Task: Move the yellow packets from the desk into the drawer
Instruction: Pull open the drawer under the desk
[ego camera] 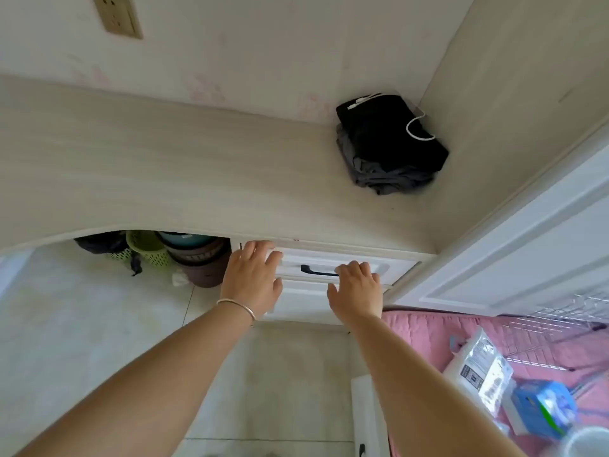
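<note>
The white top drawer [296,260] with a dark handle [318,271] sits closed under the pale wooden desk [164,179]. My left hand [252,278], a bangle on its wrist, lies flat with straight fingers against the left part of the drawer front. My right hand [357,288] rests with straight fingers on the right part, covering the handle's right end. Neither hand holds anything. No yellow packets show on the desk or anywhere else in view.
Folded black and grey clothes [389,143] with a white cable lie in the desk's back right corner. Baskets and pots [184,255] stand under the desk. A pink bed [494,357] with packages [481,367] lies at right, beside a white cabinet door [510,252].
</note>
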